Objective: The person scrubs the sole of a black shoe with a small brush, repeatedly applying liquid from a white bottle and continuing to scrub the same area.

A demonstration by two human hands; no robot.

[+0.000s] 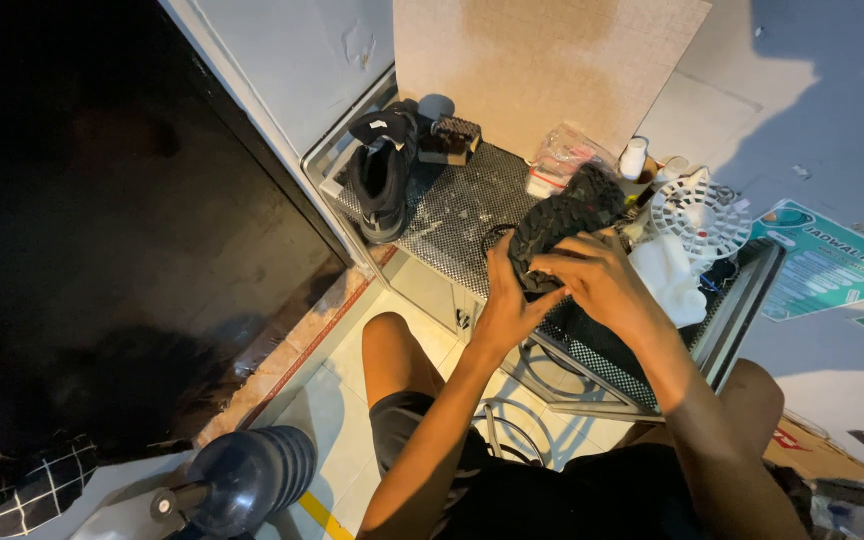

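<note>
Here, both hands gripping black shoe (562, 222) sole-up over perforated metal desk (452, 215), left hand (509, 305) underneath, right hand (597, 280) on top, second black shoe (382, 170) and brush (450, 138) far left, plastic bag (564, 155), white bottle (633, 158), round white grate (700, 215), white cloth (670, 278) right.

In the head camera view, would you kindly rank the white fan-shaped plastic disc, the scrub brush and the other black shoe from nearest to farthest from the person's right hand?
From the right hand, which holds a black shoe sole-up:
1. White fan-shaped plastic disc, just to the hand's upper right on the rack.
2. Scrub brush, up and left, near the rack's back edge.
3. Other black shoe, farthest, at the rack's left end.
</note>
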